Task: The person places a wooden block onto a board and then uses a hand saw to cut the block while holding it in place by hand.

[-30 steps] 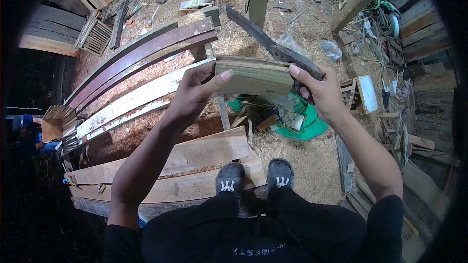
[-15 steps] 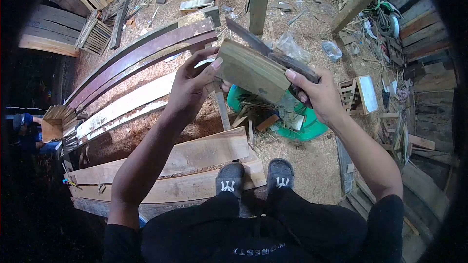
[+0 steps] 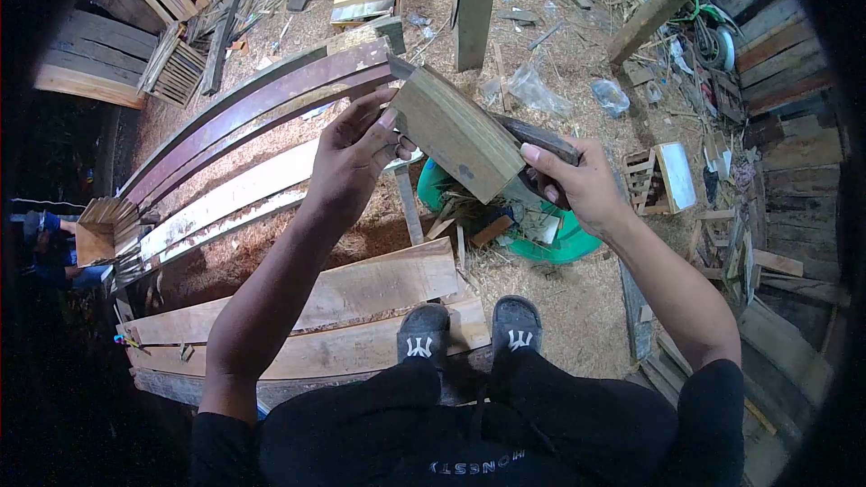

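A short, thick wooden block [image 3: 456, 140] is tilted in front of me, with a dark spot near its lower end. My left hand [image 3: 359, 144] pinches its left side, thumb on the near face and fingers partly hidden behind. My right hand [image 3: 591, 180] is closed around the dark handle of a long flat-bladed tool [image 3: 541, 135], with the thumb close to the block's right edge. Most of the blade is behind the block; a bit shows at its upper left. Below is a green plastic basin [image 3: 564, 243] holding wood scraps and debris.
Long planks [image 3: 379, 284] lie to my left, by my sandalled feet. Painted boards [image 3: 262, 117] stretch farther left. Ahead stands a wooden post [image 3: 475, 9]. A small crate [image 3: 663, 179] sits on the right. Plastic bags and shavings litter the floor. Someone's arm shows at the far left edge.
The block has shifted slightly left and down and turned to show more of its side edge. The tool's blade has moved left, further behind the block. Both hands keep hold.
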Available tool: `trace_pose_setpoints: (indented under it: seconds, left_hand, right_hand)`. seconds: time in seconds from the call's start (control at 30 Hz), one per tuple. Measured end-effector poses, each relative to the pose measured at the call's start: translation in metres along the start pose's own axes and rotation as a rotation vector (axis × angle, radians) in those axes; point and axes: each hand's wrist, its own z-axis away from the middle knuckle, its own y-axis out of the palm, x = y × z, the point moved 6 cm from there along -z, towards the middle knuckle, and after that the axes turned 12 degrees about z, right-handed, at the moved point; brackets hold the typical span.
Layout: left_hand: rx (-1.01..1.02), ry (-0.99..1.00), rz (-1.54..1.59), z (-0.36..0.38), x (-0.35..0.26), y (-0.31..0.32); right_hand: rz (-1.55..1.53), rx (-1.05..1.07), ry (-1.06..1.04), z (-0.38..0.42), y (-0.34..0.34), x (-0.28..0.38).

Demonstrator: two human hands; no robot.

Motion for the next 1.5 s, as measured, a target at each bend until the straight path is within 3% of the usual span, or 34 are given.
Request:
trace_pose_setpoints:
  seconds: [0.3, 1.5]
  left_hand:
    - [0.009, 0.042, 0.042, 0.000, -0.001, 0.001]
    - [-0.012, 0.015, 0.052, -0.001, -0.002, 0.003]
  right_hand:
    - [-0.093, 0.014, -0.041, 0.002, 0.004, 0.008]
    - [0.025, -0.011, -0.008, -0.001, -0.001, 0.002]
